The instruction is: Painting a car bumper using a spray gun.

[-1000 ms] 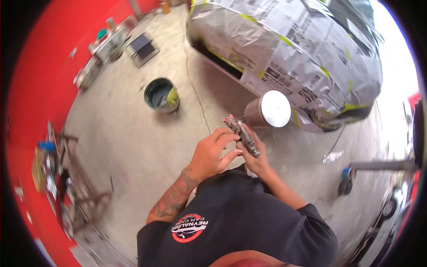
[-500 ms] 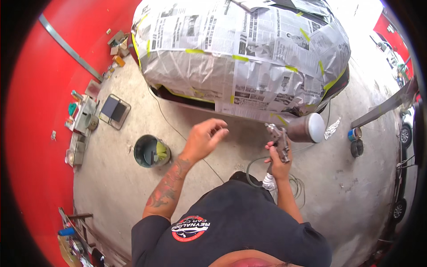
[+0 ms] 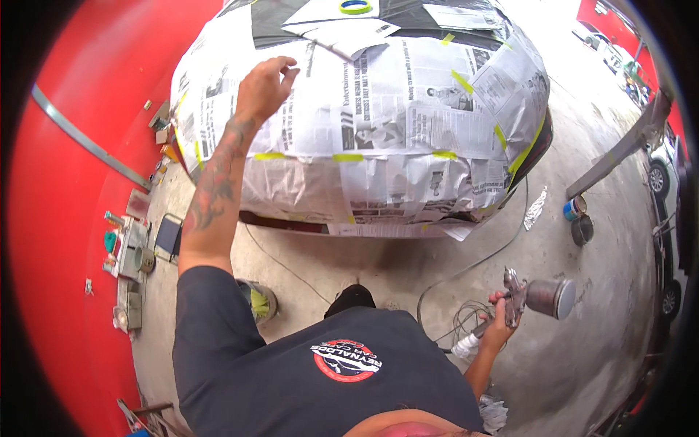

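My left hand (image 3: 266, 89) is raised over the newspaper sheets (image 3: 378, 95) taped on the vehicle's front, fingers loosely bent and apart with nothing visible in them. Off to my lower right, my right hand (image 3: 499, 328) grips a metal spray gun (image 3: 515, 300), which has a lidded metal cup (image 3: 550, 298) on its side and a white-wrapped lower end (image 3: 466, 344) with a hose. A yellow-green tape roll (image 3: 355, 6) and loose white papers (image 3: 342, 36) lie higher on the covered vehicle, beyond my left hand.
A bucket (image 3: 262, 303) is partly hidden beside my left arm. Cans and boxes (image 3: 131, 247) line the red wall (image 3: 73, 204); a folded stool (image 3: 167, 237) stands near them. A metal post (image 3: 611, 153), paint cans (image 3: 575, 208) and a coiled hose (image 3: 473, 317) are to the right.
My left hand has left the spray gun and reached up and forward over the vehicle. My right hand has carried the gun right and down. The covered vehicle now appears closer and centred.
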### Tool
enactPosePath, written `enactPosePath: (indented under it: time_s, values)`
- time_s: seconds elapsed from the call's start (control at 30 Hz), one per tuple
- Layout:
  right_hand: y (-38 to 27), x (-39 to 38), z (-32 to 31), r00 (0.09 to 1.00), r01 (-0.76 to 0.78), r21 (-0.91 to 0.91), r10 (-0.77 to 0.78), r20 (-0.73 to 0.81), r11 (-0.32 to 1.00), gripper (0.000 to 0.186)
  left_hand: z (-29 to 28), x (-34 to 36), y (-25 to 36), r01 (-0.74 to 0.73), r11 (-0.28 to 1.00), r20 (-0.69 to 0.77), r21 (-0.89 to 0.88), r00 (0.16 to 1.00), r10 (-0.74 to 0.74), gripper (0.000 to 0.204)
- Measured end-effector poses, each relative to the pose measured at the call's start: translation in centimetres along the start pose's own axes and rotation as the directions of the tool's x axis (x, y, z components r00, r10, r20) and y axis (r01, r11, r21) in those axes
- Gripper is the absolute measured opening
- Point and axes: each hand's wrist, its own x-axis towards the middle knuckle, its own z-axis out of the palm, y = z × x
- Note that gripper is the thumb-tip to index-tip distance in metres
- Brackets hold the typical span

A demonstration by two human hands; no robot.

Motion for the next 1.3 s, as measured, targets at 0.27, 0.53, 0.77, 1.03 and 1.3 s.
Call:
enactPosePath:
  time_s: [0.27,0.53,0.77,1.03,1.3]
  values:
    - [-0.1,-2.2,1.7,0.908,-0.063,-0.014,0.052,-0.416,0.998,0.040,10.9,16.3,-5.3,-0.091,0.993,0.099,0.073,0.992,0.084,0.029]
    - [-0.4,-5.3,7.6,0.815,-0.045,-0.082,-0.011,-0.580,0.996,0.041,20.6,25.8,-8.2,-0.180,0.982,0.279,0.058,0.947,0.157,0.034]
    - [-0.7,-6.0,11.7,0.811,-0.040,-0.164,-0.064,-0.581,0.986,0.048,21.6,27.9,-9.0,-0.262,0.965,0.306,0.002,0.919,0.249,0.022]
    - [-0.9,-7.6,13.8,0.788,-0.012,-0.179,-0.101,-0.607,0.984,0.051,21.9,32.6,-25.2,-0.067,0.985,0.243,0.160,0.970,0.026,0.026]
    - [0.3,-8.7,12.2,0.682,-0.051,-0.166,-0.088,-0.726,0.985,0.045,19.7,30.5,-18.4,-0.161,0.960,0.299,-0.230,0.927,0.227,0.021]
